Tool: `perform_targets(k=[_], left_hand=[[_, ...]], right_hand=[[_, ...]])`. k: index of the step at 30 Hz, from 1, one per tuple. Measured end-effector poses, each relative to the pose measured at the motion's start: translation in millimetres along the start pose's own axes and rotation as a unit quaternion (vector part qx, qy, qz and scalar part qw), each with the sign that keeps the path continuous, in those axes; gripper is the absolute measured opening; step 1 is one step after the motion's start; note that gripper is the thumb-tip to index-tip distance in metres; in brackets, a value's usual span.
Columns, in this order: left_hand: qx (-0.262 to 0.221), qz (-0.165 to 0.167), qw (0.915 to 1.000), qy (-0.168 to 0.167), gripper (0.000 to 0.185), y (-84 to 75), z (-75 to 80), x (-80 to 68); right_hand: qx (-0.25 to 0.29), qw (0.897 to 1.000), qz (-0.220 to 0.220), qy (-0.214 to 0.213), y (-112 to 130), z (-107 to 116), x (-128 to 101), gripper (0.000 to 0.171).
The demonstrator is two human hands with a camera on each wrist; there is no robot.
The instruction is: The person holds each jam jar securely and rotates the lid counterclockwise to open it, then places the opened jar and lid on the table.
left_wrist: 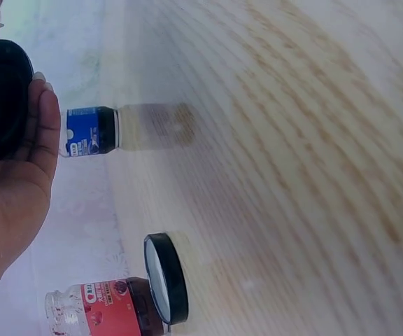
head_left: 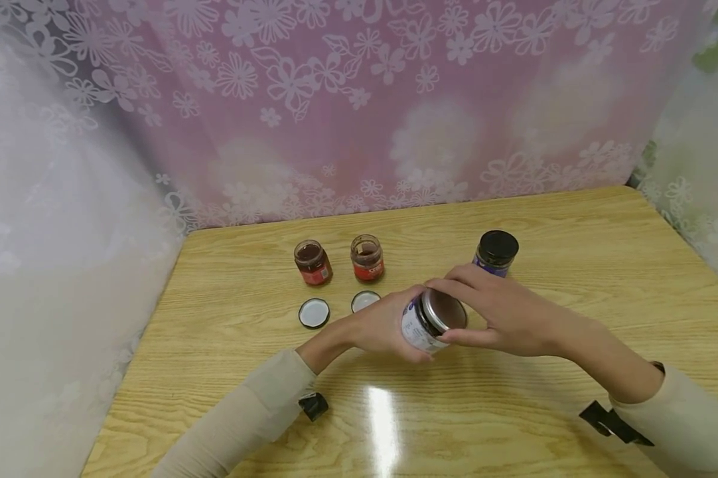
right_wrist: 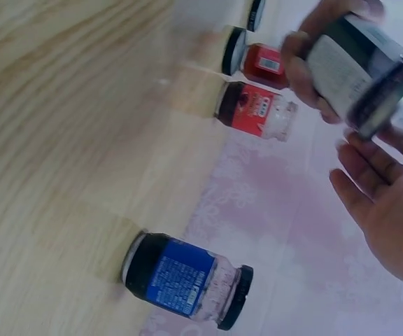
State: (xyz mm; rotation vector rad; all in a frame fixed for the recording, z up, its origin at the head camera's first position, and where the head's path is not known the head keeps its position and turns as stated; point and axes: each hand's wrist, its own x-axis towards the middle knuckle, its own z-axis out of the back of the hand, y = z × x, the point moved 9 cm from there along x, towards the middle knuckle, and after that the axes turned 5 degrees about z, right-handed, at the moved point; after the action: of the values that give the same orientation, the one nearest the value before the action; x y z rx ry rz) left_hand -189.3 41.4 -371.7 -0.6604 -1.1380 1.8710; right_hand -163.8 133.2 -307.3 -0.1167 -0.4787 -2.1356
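Beige sleeves (head_left: 681, 421) come first. Beyond, the left hand (head_left: 384, 325) wraps the white-labelled jar (head_left: 417, 328), its long axis tilted, top end toward the right hand (head_left: 517, 312), whose thumb and fingers pinch the lid (head_left: 445, 309). Past the left hand stand two open red-labelled jars (head_left: 316, 273); past the right, a capped blue-labelled jar (head_left: 496, 249).

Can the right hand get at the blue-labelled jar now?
Probably not yet: the right hand is busy on the lid of the held jar, though nothing seems to block the blue-labelled jar beyond.
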Motion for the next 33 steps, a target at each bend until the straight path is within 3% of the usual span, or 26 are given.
perform_targets(k=[6,11,15,22,28,33], left_hand=[[0.018,0.007,0.9998,0.002,0.082,3.3,-0.9,-0.7],[0.016,0.009,0.9998,0.001,0.08,3.9,-0.6,-1.1],[0.008,0.011,0.9999,-0.002,0.074,6.2,0.6,-0.3],[0.019,0.019,0.9996,-0.011,0.073,7.9,2.7,-0.8],[0.029,0.025,0.9993,-0.006,0.072,7.8,-1.0,-0.8],[0.037,0.022,0.9991,0.001,0.072,5.3,-3.8,-1.4]], right_hand=[[0.042,0.999,-0.009,0.023,0.6,1.9,-2.8,0.065],[0.024,0.999,-0.012,0.018,-1.2,3.7,-4.1,0.072],[0.013,0.998,-0.049,0.028,-10.1,1.9,-8.5,0.077],[-0.015,0.996,-0.09,0.022,-16.5,6.5,-6.4,0.057],[-0.031,0.99,-0.129,0.043,-11.9,5.4,-1.8,0.057],[-0.045,0.993,-0.107,0.027,-6.2,9.3,2.0,0.057]])
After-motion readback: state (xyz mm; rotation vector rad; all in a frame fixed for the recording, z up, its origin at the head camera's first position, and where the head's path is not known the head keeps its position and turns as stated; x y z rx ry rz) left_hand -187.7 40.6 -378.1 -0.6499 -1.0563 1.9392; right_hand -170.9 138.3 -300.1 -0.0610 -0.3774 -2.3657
